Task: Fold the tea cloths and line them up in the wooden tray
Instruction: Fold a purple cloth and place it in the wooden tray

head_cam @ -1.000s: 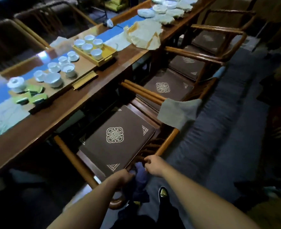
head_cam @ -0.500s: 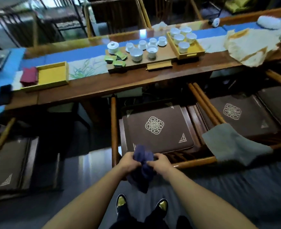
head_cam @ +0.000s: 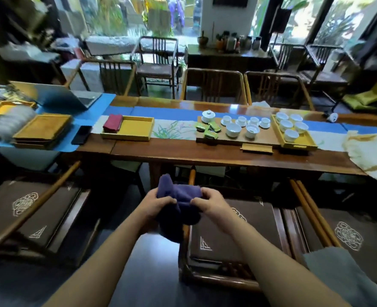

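You hold the crumpled dark blue tea cloth (head_cam: 178, 202) in the air before the long wooden surface (head_cam: 205, 151), left grip (head_cam: 158, 203) and right grip (head_cam: 207, 201) each pinching it, probably to fold it for the shallow yellow wooden tray (head_cam: 129, 130).

The fingertips of the left hand (head_cam: 158, 203) and right hand (head_cam: 212, 201) are buried in the bunched purple cloth (head_cam: 178, 204), whose folds cannot be made out. The grey cloth (head_cam: 347, 278) is cut off by the bottom right corner. The objects at the far left (head_cam: 10, 122) are smeared by blur.
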